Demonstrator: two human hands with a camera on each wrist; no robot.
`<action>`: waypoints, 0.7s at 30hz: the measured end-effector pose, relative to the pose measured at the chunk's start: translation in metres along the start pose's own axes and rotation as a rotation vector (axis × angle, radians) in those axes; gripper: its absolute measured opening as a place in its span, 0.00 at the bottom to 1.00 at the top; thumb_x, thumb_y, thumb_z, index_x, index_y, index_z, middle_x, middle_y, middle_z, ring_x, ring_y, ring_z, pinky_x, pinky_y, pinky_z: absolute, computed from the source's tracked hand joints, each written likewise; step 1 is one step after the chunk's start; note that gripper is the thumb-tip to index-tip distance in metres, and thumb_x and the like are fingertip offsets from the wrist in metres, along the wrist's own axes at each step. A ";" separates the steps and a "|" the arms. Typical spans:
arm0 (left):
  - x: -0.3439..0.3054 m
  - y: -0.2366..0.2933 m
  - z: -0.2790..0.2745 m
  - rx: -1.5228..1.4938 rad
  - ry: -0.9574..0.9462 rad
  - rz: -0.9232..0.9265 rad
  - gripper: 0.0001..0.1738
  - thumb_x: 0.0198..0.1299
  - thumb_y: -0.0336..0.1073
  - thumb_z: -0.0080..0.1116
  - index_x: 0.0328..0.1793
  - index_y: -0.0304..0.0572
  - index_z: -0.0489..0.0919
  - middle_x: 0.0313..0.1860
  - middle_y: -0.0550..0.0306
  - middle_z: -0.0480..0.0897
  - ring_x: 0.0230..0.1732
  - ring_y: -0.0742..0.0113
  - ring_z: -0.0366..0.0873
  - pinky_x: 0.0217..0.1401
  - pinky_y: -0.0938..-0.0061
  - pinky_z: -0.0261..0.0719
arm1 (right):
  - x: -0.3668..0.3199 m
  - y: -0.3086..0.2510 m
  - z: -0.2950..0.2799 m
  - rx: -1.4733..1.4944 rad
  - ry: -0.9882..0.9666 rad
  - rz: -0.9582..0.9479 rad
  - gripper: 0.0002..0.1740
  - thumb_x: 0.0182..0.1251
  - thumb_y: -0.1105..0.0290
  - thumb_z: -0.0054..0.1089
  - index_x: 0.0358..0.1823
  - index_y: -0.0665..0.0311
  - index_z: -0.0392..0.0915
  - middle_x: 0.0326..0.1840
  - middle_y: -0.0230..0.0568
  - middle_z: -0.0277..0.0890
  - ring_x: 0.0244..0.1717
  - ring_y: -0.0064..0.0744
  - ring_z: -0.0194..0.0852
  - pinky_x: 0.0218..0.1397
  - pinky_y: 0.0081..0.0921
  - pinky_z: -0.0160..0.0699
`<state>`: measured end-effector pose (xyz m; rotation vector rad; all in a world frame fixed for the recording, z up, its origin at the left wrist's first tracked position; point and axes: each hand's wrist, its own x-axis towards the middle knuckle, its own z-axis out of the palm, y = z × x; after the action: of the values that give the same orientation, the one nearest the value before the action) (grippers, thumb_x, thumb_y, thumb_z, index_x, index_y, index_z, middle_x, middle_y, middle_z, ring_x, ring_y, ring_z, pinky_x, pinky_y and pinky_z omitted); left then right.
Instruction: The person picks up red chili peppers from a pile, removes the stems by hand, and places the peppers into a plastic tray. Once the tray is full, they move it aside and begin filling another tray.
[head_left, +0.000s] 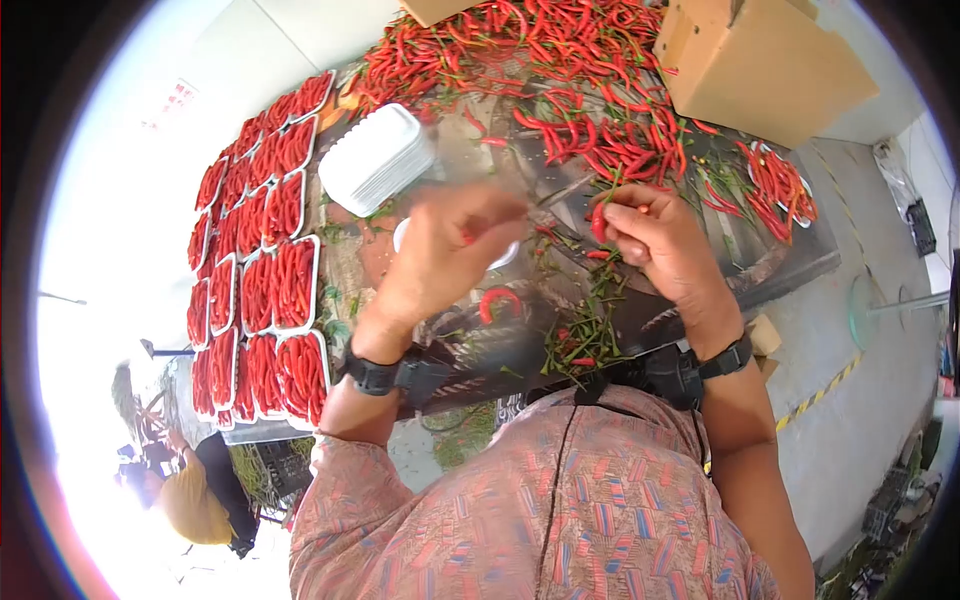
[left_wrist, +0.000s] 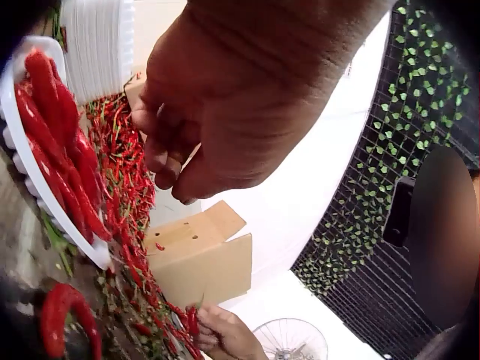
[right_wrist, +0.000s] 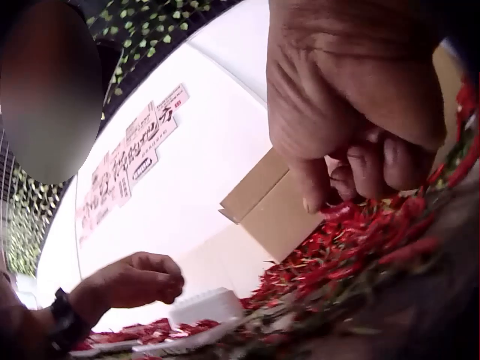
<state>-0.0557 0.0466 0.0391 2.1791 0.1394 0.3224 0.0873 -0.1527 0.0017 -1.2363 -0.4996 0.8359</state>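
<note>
My right hand (head_left: pixel 650 235) pinches a red chili pepper (head_left: pixel 599 222) by its green stem end, over the table's middle. Blurred in the head view, my left hand (head_left: pixel 445 250) hovers above a white foam tray (head_left: pixel 503 258). Its fingers are loosely bent, and no pepper shows between them in the left wrist view. That view shows several red chilies (left_wrist: pixel 56 142) lying lengthwise in the tray (left_wrist: pixel 45 199). A single curved chili (head_left: pixel 500 303) lies on the table in front of the tray. Beside the right forearm is a heap of green stems and chilies (head_left: pixel 590 335).
Trays filled with chilies (head_left: pixel 290 285) stand in rows at the left. Behind my left hand is a stack of white foam trays (head_left: pixel 375 160). Loose chilies (head_left: pixel 520 45) spread across the back, near a cardboard box (head_left: pixel 760 75). A person in yellow (head_left: pixel 195 500) is at the lower left.
</note>
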 end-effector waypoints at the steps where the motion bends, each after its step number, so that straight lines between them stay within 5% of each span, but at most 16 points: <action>1: -0.001 0.001 0.003 -0.041 -0.021 -0.020 0.10 0.58 0.25 0.60 0.47 0.34 0.80 0.35 0.64 0.79 0.37 0.79 0.75 0.42 0.81 0.74 | 0.002 0.001 0.012 0.068 -0.029 0.032 0.07 0.65 0.72 0.57 0.41 0.67 0.78 0.27 0.31 0.74 0.18 0.12 0.55 0.20 0.11 0.52; 3: -0.001 -0.001 0.012 -0.127 0.016 0.001 0.12 0.56 0.30 0.61 0.47 0.36 0.78 0.35 0.56 0.82 0.35 0.72 0.78 0.41 0.77 0.77 | 0.006 0.005 0.030 0.169 -0.086 0.058 0.07 0.66 0.74 0.57 0.43 0.67 0.78 0.25 0.29 0.71 0.18 0.12 0.55 0.20 0.11 0.52; 21: -0.006 -0.011 0.011 -0.308 -0.015 -0.063 0.11 0.58 0.27 0.57 0.47 0.32 0.79 0.37 0.56 0.82 0.37 0.74 0.78 0.41 0.77 0.76 | 0.009 0.018 0.054 -0.168 0.050 -0.127 0.05 0.62 0.73 0.61 0.37 0.67 0.79 0.25 0.23 0.74 0.24 0.09 0.63 0.25 0.11 0.59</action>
<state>-0.0581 0.0434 0.0234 1.8680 0.1403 0.2724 0.0485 -0.1104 -0.0012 -1.3612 -0.6107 0.6640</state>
